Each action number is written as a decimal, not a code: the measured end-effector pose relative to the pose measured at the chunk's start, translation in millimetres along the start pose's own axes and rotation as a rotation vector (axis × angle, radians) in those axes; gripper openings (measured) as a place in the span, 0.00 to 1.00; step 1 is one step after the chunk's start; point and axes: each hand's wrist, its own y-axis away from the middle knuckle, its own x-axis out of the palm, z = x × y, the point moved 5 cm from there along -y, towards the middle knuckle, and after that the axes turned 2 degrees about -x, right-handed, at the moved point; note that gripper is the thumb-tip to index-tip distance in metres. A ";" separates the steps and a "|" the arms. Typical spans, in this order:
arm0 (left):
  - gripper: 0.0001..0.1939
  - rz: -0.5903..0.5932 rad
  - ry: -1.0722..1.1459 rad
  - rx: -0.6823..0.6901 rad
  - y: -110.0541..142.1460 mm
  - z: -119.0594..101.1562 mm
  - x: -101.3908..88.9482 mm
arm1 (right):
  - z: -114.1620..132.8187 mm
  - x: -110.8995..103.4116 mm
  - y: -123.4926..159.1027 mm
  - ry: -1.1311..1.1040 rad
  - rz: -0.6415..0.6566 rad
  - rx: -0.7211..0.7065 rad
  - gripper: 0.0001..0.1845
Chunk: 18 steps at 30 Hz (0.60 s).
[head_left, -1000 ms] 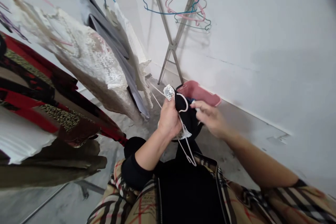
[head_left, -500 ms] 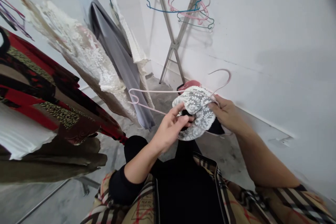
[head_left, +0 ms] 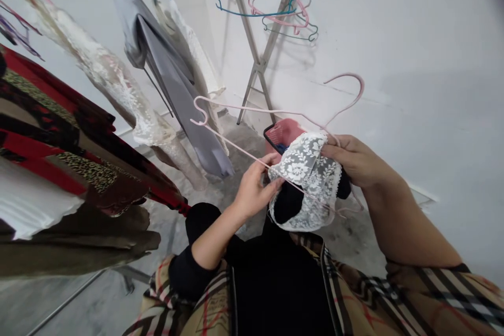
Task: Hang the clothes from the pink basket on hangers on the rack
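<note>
left fingers: left hand is curled in, thumb and fingers pinching the thin bar of a pink wire hanger
right fingers: right hand has its fingers pressed together, gripping the top edge of the lace
held item: white floral lace garment sits between both hands, soft scalloped lace over black padded fabric, with the hanger wire running across it
just past the fingers: pink basket with a dark rim on the floor, just beyond the lace
further out: grey satin garment hangs beyond the left hand, blue wire hanger on a metal drying rack ahead, white wall beyond the right hand
</note>
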 end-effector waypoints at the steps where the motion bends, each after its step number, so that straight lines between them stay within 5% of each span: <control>1: 0.25 -0.029 0.036 0.017 -2.5 -3.5 4.0 | 0.7 1.2 -1.0 0.001 -0.002 -0.011 0.19; 4: 0.20 -0.076 0.174 0.038 -9.1 -13.3 9.3 | 2.6 4.0 -3.7 0.019 -0.003 -0.043 0.19; 8: 0.11 0.034 0.275 -0.091 -21.3 -18.9 5.0 | 3.8 3.5 -5.4 0.164 0.037 -0.121 0.15; 14: 0.11 -0.049 0.338 -0.437 -44.4 -13.5 -46.4 | -5.8 -18.4 5.7 0.378 0.027 -0.273 0.13; 18: 0.09 -0.108 0.109 -0.453 -55.0 -6.0 -78.9 | -20.3 -13.4 21.5 0.281 0.192 -0.277 0.16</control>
